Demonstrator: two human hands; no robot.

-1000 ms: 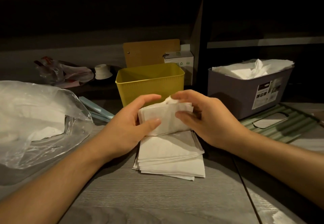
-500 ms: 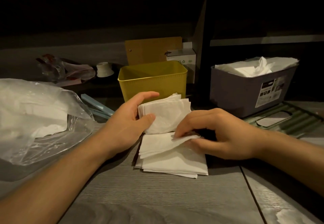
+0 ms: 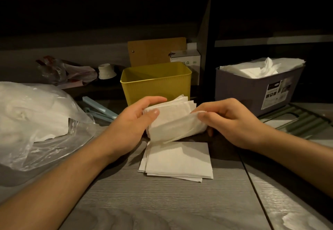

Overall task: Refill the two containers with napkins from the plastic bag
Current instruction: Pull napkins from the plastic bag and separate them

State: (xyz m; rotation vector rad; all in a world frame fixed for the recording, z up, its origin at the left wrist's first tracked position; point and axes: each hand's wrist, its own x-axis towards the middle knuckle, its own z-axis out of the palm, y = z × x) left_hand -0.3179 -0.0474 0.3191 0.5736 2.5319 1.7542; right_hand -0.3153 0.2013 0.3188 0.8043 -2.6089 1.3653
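Both hands are on the paper now: the left hand [image 3: 133,121] grips an upright bundle of white folded napkins [image 3: 171,116], thumb across the front, fingers curled over the top, while the right hand [image 3: 228,121] pinches a few loose napkins and folds them against that bundle's right side. Under the hands, a flat stack of white napkins [image 3: 177,159] lies on the grey wood-grain table [image 3: 162,202], not yet gathered.

Just beyond the left hand's fingertips stands the yellow ribbed plastic container [image 3: 155,83], open-topped and, from what shows of its inside, empty. That one looks like the job in hand. Beyond the right hand, well apart, the grey-purple plastic container with a printed label [image 3: 252,92] is heaped with white napkins up to the rim, so I'd call that half done. A green slatted lid [image 3: 297,121] lies flat in front of it, to the right hand's far side.

Left of the left forearm sprawls the clear crumpled plastic bag [image 3: 36,121], white napkins visible inside, so there's supply in reserve. Between bag and left hand sits a pale blue plastic clip [image 3: 100,109].

My read: one container filled, one to go, with the bundle close to ready for dropping in.
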